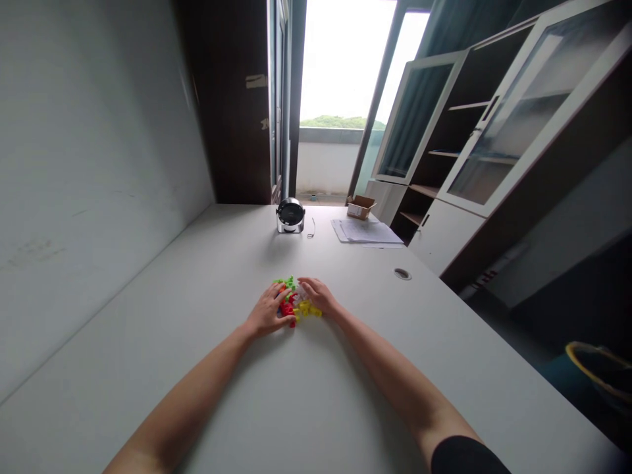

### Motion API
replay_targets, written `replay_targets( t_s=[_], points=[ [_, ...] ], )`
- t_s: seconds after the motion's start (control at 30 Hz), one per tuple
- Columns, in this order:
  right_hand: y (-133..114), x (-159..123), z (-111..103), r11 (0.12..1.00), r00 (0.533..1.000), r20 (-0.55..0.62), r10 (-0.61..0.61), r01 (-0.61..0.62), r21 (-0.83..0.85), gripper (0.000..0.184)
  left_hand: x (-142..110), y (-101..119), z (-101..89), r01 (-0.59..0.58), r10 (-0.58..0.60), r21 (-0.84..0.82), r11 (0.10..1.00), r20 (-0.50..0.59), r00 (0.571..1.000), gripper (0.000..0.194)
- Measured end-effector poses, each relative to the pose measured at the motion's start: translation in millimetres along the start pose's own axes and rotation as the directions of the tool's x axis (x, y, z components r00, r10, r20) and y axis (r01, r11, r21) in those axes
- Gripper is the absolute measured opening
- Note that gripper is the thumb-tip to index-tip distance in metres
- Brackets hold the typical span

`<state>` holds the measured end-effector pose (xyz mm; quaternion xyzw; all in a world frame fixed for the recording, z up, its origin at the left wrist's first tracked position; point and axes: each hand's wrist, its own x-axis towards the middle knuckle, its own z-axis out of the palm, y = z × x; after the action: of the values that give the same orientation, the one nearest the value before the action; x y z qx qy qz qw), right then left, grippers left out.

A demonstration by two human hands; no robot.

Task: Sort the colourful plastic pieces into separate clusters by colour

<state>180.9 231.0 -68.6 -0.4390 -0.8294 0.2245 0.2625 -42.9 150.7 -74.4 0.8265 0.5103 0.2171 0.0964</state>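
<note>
At frame centre, the spread left hand (267,310) and curved right hand (320,296) bracket colourful plastic pieces (305,308), probably to corral them. Whether either grips any is unclear.

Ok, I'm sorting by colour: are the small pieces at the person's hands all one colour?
No, green pieces, red pieces and yellow pieces show at the left hand and right hand.
</note>
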Motion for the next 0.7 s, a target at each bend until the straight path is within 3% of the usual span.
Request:
replay_targets(
  t_s=[0.17,0.37,0.53,0.7],
  points=[
    [9.3,-19.9,-6.0,0.990,0.996,0.017,0.089,-0.090,0.112,0.052,0.5,3.7,-3.1,-0.050,0.050,-0.035,0.998,0.001,0.999,0.071],
    [20.4,-54.9,-12.0,0.954,0.986,-0.095,0.139,-0.107,0.279,0.039,4.9,-0.8,-0.2,-0.068,0.059,-0.106,0.992,-0.092,0.994,0.054],
    [15.5,-57.6,-7.3,0.988,0.981,-0.182,0.069,-0.042,0.150,0.029,30.4,-16.1,9.7,0.147,-0.180,-0.166,0.975,-0.201,0.963,0.046],
    [10.7,-56.8,-4.5,0.998,0.987,-0.152,-0.049,0.056,0.039,0.027,60.1,-22.7,16.9,0.161,-0.196,-0.235,0.958,-0.133,0.971,0.046]
  ],
)
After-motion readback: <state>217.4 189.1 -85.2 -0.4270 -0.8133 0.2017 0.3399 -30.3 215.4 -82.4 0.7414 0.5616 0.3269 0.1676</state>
